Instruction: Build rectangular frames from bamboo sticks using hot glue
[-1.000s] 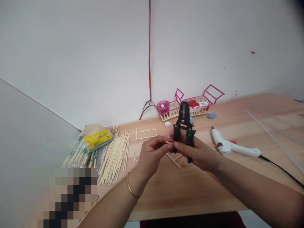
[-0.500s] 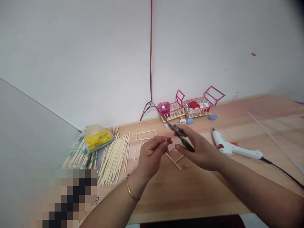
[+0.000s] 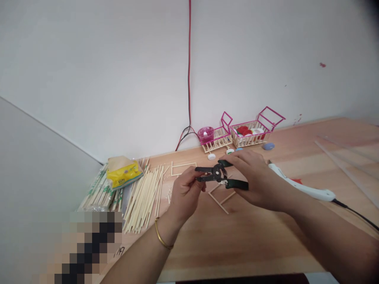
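Observation:
My right hand (image 3: 251, 177) is wrapped round the dark green handles of black wire strippers (image 3: 217, 173), whose jaws are apart and point left. Those jaws reach the fingertips of my left hand (image 3: 186, 195), which is closed in a pinch on a thin wooden stick, now mostly hidden by the fingers and the tool. Below the strippers, a small frame of glued sticks (image 3: 220, 203) lies on the table. A rectangular stick frame (image 3: 183, 163) rests farther back, behind my left hand.
Loose wooden sticks (image 3: 143, 199) lie at left beside bagged sticks (image 3: 96, 189) and a yellow tissue pack (image 3: 124, 174). Two pink-trimmed stick carts (image 3: 217, 144) stand against the wall. A white glue gun (image 3: 304, 189) with its cord lies right, partly behind my right arm.
My right hand has turned the wire strippers level and brought their jaws left to my left fingertips. Their handles have spread apart. My left hand stays nearly in place.

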Motion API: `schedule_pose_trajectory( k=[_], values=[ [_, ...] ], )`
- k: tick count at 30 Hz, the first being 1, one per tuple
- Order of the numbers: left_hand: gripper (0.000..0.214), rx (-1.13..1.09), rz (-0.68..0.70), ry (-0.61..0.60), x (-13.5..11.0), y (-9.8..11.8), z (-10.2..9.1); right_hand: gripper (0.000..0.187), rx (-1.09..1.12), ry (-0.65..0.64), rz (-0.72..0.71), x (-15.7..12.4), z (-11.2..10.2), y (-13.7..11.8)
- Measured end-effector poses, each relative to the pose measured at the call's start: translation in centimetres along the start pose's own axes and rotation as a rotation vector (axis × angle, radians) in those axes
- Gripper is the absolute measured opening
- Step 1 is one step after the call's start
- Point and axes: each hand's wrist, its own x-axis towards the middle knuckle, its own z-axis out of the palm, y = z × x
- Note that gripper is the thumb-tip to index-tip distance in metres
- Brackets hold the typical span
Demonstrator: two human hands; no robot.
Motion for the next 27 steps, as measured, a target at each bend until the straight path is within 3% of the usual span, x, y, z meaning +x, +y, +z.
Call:
schedule_pose_trajectory(
  k=[11,27],
  values=[
    [0.014,0.162,0.040,-0.034,-0.03,-0.17,-0.27,0.055,-0.018,-0.005,0.010,-0.01,0.10,-0.26],
    [0.016,0.223,0.116,-0.017,-0.01,-0.30,-0.30,0.057,-0.096,-0.029,0.005,-0.02,0.67,-0.38]
  ],
)
